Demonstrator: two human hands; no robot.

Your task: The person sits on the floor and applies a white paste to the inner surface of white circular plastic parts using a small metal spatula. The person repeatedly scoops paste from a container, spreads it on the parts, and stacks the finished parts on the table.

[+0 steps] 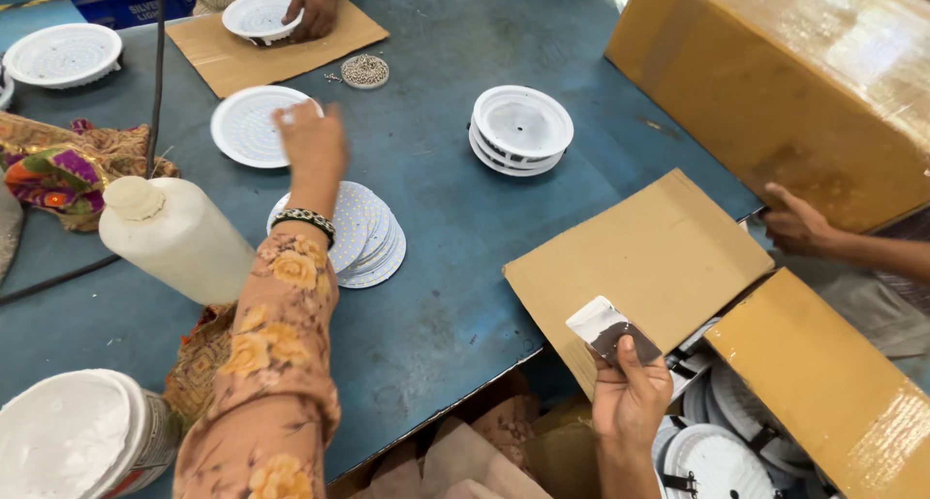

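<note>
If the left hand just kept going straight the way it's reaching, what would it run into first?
The left hand already reaches over the white round dish on the blue table. Straight beyond lies a brown cardboard sheet, where another person's hand holds a second dish; the height is unclear.

A white plastic bottle (172,235) lies near left on the blue desk (455,266); a large cardboard box (794,82) sits far right, stacked white housings (520,129) between.

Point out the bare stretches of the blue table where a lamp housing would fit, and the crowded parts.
Bare blue table lies between the fanned white discs and the cardboard sheet, and again between the stacked white housings and the large carton. The left side is crowded: white bottle, patterned cloth, paste tub and the left hand.
</note>
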